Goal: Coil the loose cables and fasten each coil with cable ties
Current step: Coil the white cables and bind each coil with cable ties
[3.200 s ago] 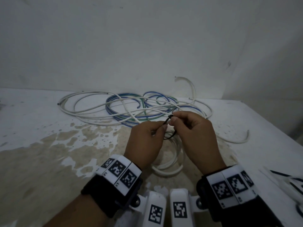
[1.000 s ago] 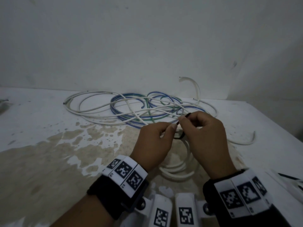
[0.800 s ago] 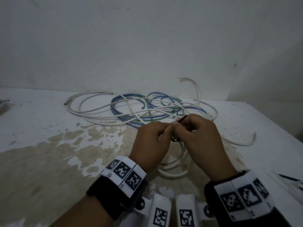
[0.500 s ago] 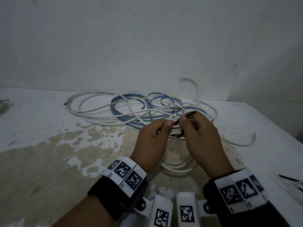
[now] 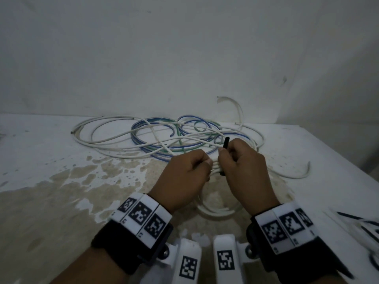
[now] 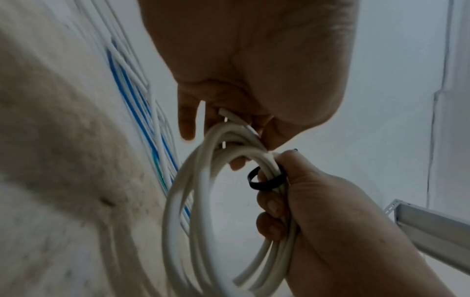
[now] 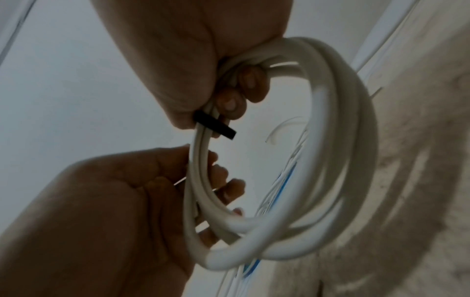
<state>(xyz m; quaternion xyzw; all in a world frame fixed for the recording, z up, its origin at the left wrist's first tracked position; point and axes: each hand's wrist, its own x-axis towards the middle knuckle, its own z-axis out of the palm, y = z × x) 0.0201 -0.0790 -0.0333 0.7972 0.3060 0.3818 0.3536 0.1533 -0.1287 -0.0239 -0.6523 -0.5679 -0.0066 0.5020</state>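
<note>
A small coil of white cable (image 5: 215, 210) hangs between my two hands above the table. My left hand (image 5: 205, 167) grips the top of the coil (image 6: 183, 193), its fingers curled round the strands. My right hand (image 5: 223, 158) is right beside it. A black cable tie (image 6: 267, 183) is looped round the strands of the coil (image 7: 356, 120) under the right hand's fingers. That hand pinches the tie's tail (image 5: 226, 142), which sticks up above the knuckles. In the right wrist view the tie's band (image 7: 213, 125) crosses the strands.
Loose white cables (image 5: 114, 138) and blue and green cables (image 5: 164, 148) lie tangled at the back of the stained white table (image 5: 61, 201). A short white piece (image 5: 297, 175) lies to the right. More black ties (image 5: 361, 222) lie at the right edge. A wall stands behind.
The open black loop seen between my hands has closed in on the strands. The tie's tail now stands up out of my right hand.
</note>
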